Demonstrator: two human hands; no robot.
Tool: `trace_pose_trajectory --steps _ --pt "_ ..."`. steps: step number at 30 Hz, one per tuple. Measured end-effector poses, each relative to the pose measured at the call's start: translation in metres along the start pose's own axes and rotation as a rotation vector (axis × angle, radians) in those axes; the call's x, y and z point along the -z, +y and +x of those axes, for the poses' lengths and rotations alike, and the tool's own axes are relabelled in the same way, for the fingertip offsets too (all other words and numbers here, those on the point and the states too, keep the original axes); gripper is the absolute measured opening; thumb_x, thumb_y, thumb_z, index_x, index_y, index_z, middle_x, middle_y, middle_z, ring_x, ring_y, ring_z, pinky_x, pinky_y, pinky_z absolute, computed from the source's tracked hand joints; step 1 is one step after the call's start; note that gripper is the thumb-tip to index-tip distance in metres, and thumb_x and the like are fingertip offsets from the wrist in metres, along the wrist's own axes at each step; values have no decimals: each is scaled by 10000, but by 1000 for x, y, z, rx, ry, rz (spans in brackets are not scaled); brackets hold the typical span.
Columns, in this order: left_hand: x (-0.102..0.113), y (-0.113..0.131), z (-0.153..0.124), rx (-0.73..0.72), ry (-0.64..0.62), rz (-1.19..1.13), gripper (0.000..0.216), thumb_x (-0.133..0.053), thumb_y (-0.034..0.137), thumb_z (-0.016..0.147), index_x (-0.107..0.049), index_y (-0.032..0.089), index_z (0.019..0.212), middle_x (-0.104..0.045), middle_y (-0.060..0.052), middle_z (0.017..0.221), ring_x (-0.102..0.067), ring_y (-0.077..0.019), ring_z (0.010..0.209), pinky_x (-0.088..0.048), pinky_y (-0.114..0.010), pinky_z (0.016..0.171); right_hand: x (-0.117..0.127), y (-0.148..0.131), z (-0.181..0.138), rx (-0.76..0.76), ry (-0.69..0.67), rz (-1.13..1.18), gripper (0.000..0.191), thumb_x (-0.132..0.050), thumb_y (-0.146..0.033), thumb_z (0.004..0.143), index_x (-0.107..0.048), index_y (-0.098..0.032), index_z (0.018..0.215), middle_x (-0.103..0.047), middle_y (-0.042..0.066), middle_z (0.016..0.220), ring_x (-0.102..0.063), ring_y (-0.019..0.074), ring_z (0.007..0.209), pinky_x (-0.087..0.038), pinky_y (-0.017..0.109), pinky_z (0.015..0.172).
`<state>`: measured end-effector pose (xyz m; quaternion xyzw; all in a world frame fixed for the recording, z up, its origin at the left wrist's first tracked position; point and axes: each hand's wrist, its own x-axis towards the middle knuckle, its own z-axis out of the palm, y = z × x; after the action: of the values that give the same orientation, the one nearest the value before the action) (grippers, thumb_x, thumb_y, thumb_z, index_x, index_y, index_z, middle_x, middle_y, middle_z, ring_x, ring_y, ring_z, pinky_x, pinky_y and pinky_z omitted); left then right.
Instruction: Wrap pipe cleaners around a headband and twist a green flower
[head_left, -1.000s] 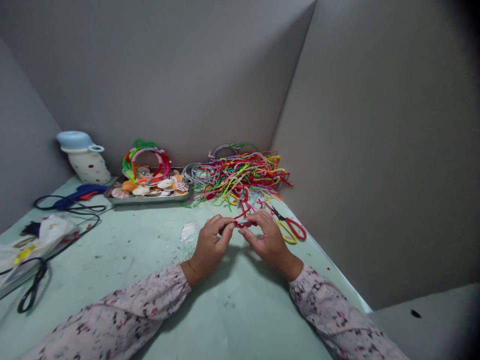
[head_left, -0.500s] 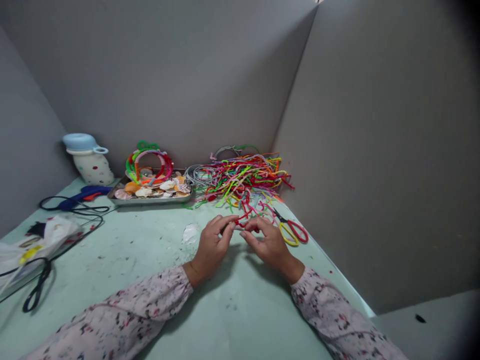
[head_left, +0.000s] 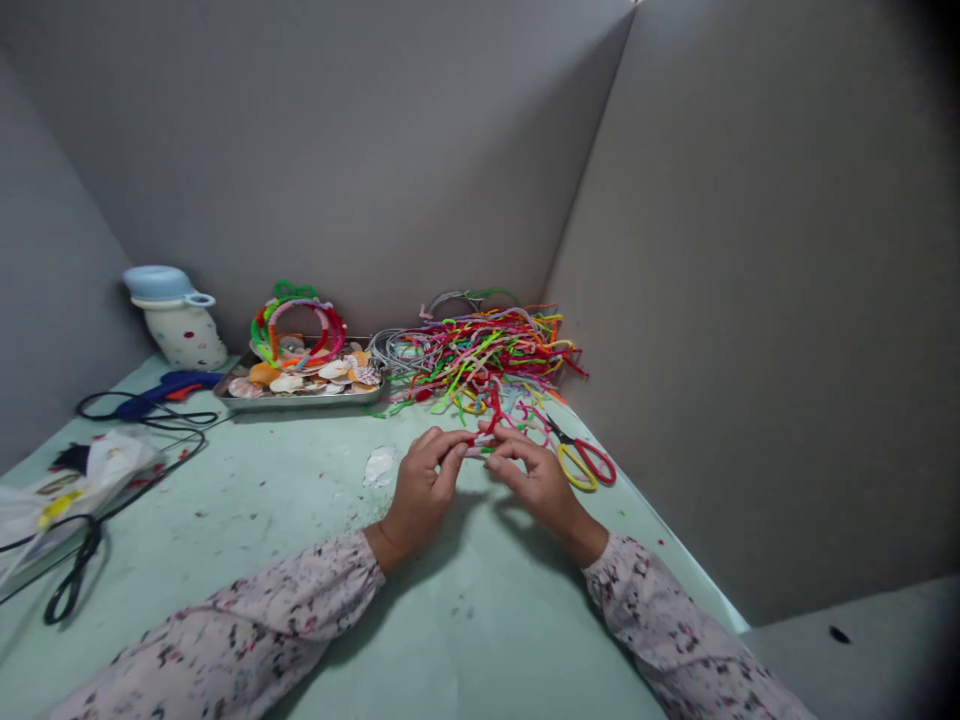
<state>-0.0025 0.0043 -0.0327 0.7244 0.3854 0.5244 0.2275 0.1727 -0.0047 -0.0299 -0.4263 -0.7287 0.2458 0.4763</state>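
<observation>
My left hand [head_left: 429,480] is closed, with thumb and index finger pinching a small piece wound with red pipe cleaner [head_left: 494,410]. A loose red end sticks up and away from the fingertips. My right hand [head_left: 541,484] meets it from the other side, its bent fingers at the red strand and its thumb a little apart. A pale pink and a green bit show low between the hands. The fingers hide most of the held piece. Just right of my right hand lie scissors [head_left: 585,463] with one yellow and one red handle.
A heap of colourful pipe cleaners [head_left: 495,350] lies at the back, beside coiled grey wire [head_left: 401,350]. A metal tray [head_left: 300,402] holds shells and wrapped hoops [head_left: 335,325]. Leftward are a bottle [head_left: 184,335], a blue glue gun [head_left: 161,393], black cables [head_left: 88,560] and a plastic bag [head_left: 120,460].
The red strand has swung from lying slantwise between the hands to standing more upright. My right thumb and fingers have spread slightly; my left hand keeps its pinch.
</observation>
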Motion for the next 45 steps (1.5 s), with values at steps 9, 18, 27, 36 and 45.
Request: trace_pose_trajectory --steps 9,18,27,36,45 --pt "-1 -1 0 18 -6 8 219 -444 253 922 -637 198 1011 -575 -31 847 -544 -165 822 -420 -283 740 1 1 1 52 114 243 93 -606 -295 837 -663 -238 883 -626 65 1168 -558 225 1128 -406 449 994" --pt "-1 -4 2 40 25 -5 226 -426 256 923 -621 204 1025 -587 -42 902 -554 -172 876 -430 -294 779 2 -1 -3 201 208 -53 96 -624 -254 821 -678 -255 901 -623 61 1159 -557 237 1100 -415 451 966" --pt "-6 -1 0 166 -34 -133 184 -417 243 911 -554 184 1019 -605 -27 865 -564 -141 761 -452 -265 690 3 -4 -5 291 206 -149 190 -643 -196 791 -654 -261 969 -583 66 1192 -540 245 1125 -418 462 981" --pt "-7 1 -2 221 -47 -178 170 -397 278 908 -504 186 1004 -559 6 750 -550 -133 661 -434 -271 654 1 -3 -3 290 243 -182 159 -648 -215 790 -648 -262 941 -603 61 1093 -564 236 1051 -451 455 938" --pt "-7 5 -3 219 -94 -221 152 -390 280 920 -492 186 983 -536 18 718 -528 -127 659 -426 -263 656 -4 -2 0 187 96 -154 68 -628 -239 821 -678 -234 867 -673 44 893 -614 203 911 -489 369 820"
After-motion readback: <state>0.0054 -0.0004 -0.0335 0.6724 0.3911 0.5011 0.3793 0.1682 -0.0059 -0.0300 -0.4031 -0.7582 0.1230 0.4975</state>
